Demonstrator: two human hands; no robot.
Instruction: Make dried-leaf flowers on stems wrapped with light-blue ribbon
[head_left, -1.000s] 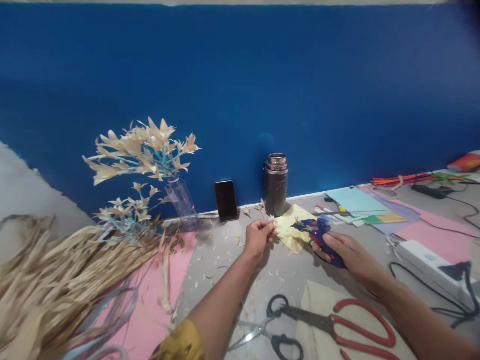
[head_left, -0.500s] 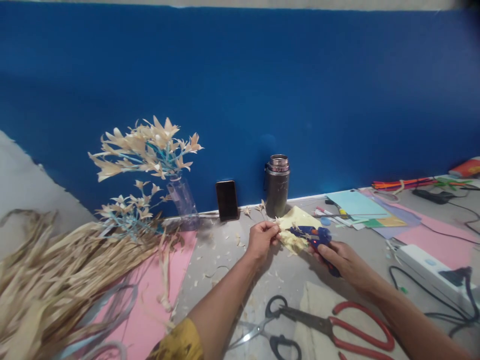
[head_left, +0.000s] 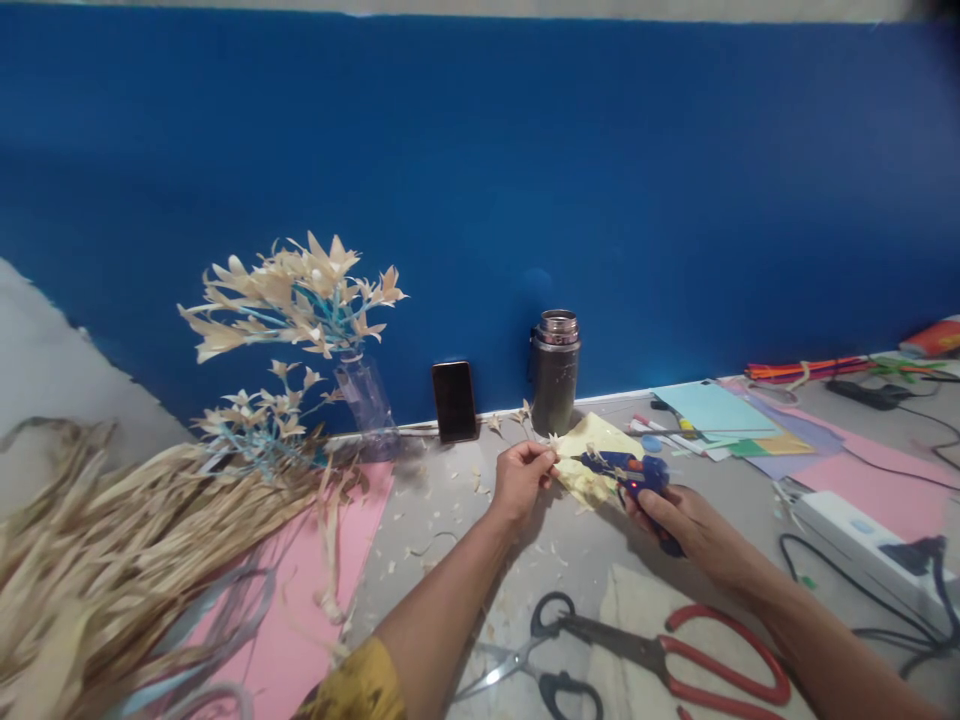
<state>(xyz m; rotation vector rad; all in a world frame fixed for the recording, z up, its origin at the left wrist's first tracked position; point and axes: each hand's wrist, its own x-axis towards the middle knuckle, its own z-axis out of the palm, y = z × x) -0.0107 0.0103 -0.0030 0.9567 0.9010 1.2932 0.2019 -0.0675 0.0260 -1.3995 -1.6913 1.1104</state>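
My left hand [head_left: 525, 480] pinches a small pale flower [head_left: 553, 441] between thumb and fingertips, just left of the glue gun's tip. My right hand [head_left: 679, 515] is wrapped round the grip of a blue glue gun [head_left: 624, 468], which has a small red light lit. The gun points left at the fingers of my left hand. Under the gun lies a crumpled yellow paper [head_left: 600, 435]. Whether the nozzle touches the flower cannot be made out.
Scissors [head_left: 517, 660] and red-handled shears [head_left: 645, 648] lie in front. Behind stand an open flask [head_left: 556, 375] and a phone [head_left: 454, 402]. Dried husks [head_left: 150, 540] and a vase [head_left: 366, 400] of flowers are left; a power strip [head_left: 862, 535] and coloured papers [head_left: 720, 410] are right.
The glue gun and my right hand have shifted slightly to the right. My left fingers have turned a little, and the small flower now shows above them.
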